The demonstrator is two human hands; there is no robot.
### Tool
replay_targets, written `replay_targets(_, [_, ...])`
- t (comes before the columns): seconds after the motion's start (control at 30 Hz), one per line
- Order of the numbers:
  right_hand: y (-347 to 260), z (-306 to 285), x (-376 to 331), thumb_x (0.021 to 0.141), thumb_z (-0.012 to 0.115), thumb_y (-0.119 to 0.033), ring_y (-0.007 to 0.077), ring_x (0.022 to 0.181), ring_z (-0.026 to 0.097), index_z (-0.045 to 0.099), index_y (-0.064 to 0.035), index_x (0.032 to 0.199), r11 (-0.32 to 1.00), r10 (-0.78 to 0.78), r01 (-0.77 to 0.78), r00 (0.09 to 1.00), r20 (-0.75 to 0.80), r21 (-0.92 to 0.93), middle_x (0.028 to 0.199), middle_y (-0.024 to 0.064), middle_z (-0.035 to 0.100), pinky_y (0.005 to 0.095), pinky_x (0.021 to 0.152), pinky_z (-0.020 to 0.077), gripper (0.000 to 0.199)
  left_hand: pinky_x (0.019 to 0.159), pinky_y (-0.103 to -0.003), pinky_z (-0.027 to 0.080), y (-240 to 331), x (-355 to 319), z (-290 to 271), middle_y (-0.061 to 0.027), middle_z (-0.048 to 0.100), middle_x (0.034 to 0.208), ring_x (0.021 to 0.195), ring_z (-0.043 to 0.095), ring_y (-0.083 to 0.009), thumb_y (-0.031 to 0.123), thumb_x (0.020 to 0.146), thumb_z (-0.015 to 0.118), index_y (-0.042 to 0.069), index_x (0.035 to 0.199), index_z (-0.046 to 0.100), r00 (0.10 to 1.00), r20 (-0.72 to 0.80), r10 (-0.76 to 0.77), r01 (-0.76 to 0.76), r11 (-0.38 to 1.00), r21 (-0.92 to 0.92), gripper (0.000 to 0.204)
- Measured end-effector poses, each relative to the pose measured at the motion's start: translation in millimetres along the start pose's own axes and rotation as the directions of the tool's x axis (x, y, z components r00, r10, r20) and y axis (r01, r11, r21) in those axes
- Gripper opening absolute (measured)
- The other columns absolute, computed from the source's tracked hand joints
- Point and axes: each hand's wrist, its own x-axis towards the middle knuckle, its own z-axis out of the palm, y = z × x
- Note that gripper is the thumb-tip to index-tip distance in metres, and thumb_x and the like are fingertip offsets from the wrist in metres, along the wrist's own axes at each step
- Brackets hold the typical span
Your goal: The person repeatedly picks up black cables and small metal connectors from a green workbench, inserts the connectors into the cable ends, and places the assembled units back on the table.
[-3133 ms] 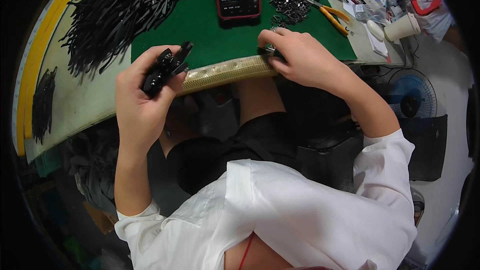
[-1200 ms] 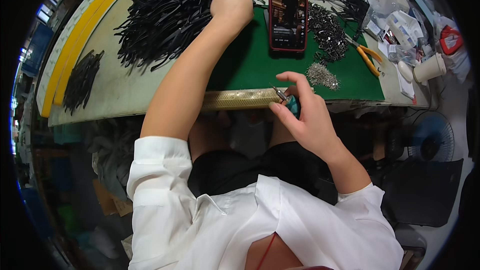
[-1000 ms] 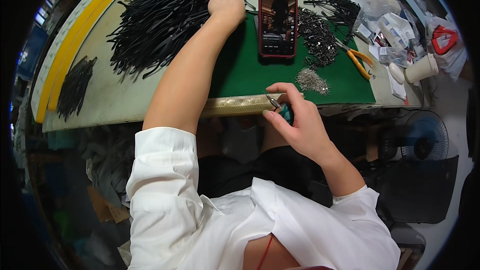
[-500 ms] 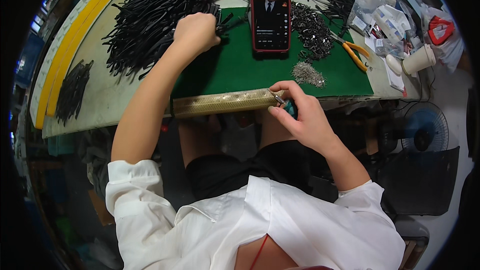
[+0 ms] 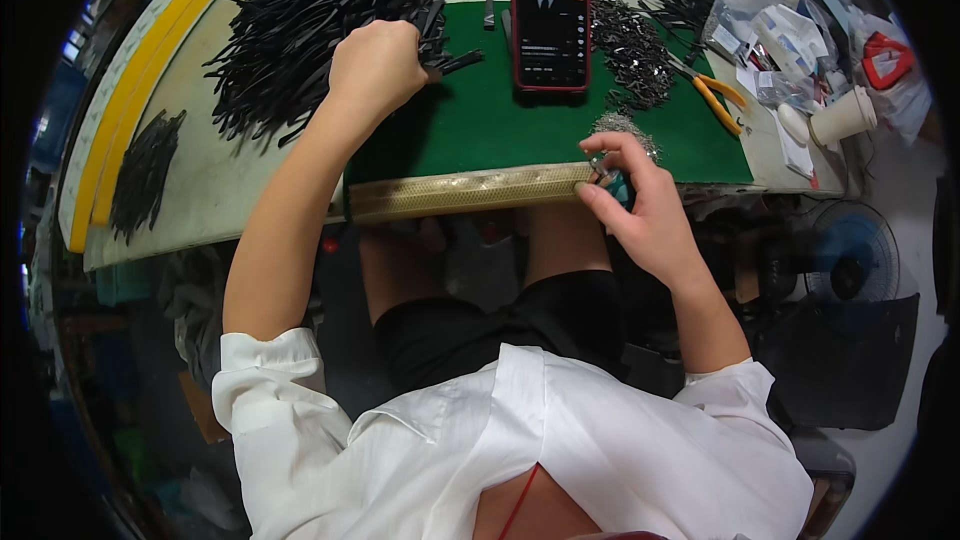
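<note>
My left hand (image 5: 378,65) is closed in a fist at the right edge of a large heap of black straps (image 5: 300,25). Strap ends stick out beside its knuckles, but what the fingers grip is hidden. My right hand (image 5: 640,200) curls its thumb and fingers around a small teal-handled tool (image 5: 618,186) with a metal shaft. That hand hovers by the right end of a gold, mesh-textured strip (image 5: 470,190) along the front edge of the green mat (image 5: 480,140). Just beyond the right hand lies a small pile of silver metal bits (image 5: 622,123).
A phone (image 5: 550,25) in a red case stands at the mat's back. To its right are dark small metal parts (image 5: 635,55), orange-handled pliers (image 5: 715,100) and a white cup (image 5: 843,118). Yellow strips (image 5: 140,90) and a smaller black strap bundle (image 5: 147,175) lie on the left.
My right hand has moved right with the teal-handled tool, its fingers lifting off the gold strip. My left hand has shifted slightly left and stays closed by the straps. The view has tilted a little.
</note>
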Motion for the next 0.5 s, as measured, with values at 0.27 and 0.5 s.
replay_targets(0.27, [22, -46, -3, 0.084, 0.063, -0.011, 0.0281, 0.079, 0.064, 0.049, -0.0044, 0.121, 0.984, 0.088, -0.101, 0.992, -0.089, -0.149, 0.093, 0.0144, 0.062, 0.0347, 0.075, 0.05, 0.04, 0.079, -0.044, 0.055, -2, 2, 2, -0.0186, 0.072, 0.091, 0.087, 0.069, -0.0375, 0.027, 0.076, 0.078, 0.004, 0.094, 0.075, 0.998, 0.032, 0.045, -0.044, 0.999, -0.026, 0.03])
replay_targets(0.5, [28, -62, 6, 0.08, 0.064, -0.007, 0.0258, 0.093, 0.058, 0.056, -0.0059, 0.116, 0.887, -0.07, 0.165, 0.971, 0.228, -0.431, 0.098, 0.0096, 0.055, 0.0347, 0.086, 0.0469, 0.036, 0.064, -0.031, 0.052, -27, -16, -26, -0.0128, 0.071, 0.078, 0.069, 0.07, -0.0238, 0.024, 0.086, 0.074, 0.004, 0.099, 0.073, 0.915, -0.392, 0.101, -0.215, 0.942, -0.259, 0.024])
